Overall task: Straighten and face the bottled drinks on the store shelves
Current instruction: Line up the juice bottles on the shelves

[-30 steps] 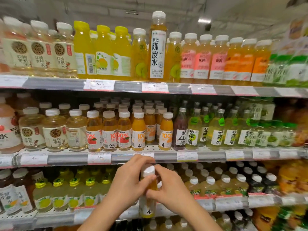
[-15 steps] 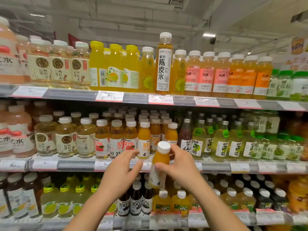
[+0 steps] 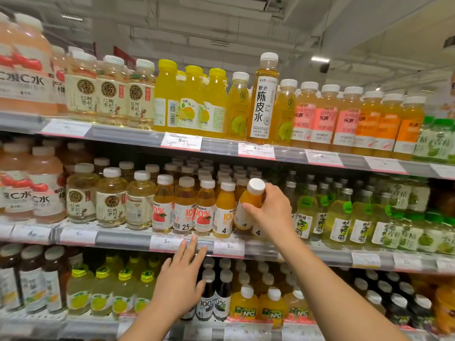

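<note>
Your right hand (image 3: 270, 210) grips a small orange juice bottle (image 3: 248, 205) by its neck, tilted, at the front of the middle shelf (image 3: 123, 238) beside matching white-capped bottles (image 3: 224, 212). Your left hand (image 3: 181, 279) is empty, fingers spread, fingertips near the shelf's price strip (image 3: 167, 242).

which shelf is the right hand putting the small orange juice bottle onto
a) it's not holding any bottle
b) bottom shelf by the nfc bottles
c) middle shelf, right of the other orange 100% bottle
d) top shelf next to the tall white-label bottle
c: the right hand grips the small orange juice bottle, tilted, at the middle shelf, just right of the other orange 100% bottle, while the left hand is open and holds nothing.
</note>
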Tool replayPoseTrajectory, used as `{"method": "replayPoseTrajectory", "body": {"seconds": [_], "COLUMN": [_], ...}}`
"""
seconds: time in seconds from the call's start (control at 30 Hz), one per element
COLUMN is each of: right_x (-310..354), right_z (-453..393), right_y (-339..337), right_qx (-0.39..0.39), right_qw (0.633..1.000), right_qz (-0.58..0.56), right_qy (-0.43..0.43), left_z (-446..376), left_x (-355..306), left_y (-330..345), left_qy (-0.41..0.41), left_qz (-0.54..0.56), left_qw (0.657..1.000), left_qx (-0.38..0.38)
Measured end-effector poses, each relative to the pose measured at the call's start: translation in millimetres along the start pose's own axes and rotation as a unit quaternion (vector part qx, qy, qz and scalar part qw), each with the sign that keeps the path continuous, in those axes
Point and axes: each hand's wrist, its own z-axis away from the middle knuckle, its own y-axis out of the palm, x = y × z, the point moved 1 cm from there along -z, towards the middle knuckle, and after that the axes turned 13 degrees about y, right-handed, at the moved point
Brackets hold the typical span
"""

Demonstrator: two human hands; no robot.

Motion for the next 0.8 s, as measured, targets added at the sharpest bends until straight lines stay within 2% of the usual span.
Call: {"method": "replayPoseTrajectory", "body": {"seconds": [0.33,0.5,0.8], "right_x": [4,7,9], "right_z": [-6,-3,-9], "right_y": [30,26,28], "right_qx": [0.009,-0.053,-0.025], "right_qw": [0.992,0.967,0.956], "right_qz": [0.125,0.238,0.283], "right_qy": [0.001,-0.074,-0.072], "left_z": [2,2,2], "left_x": [2,2,0], "left_y": [6,9,7], "left_qy": [0.001,0.003,0.005], "left_qz": [0.005,-0.003,-0.004], "left_qw": [1.0,1.0,1.0], "left_qx": [0.002,-0.003,-0.003]}}
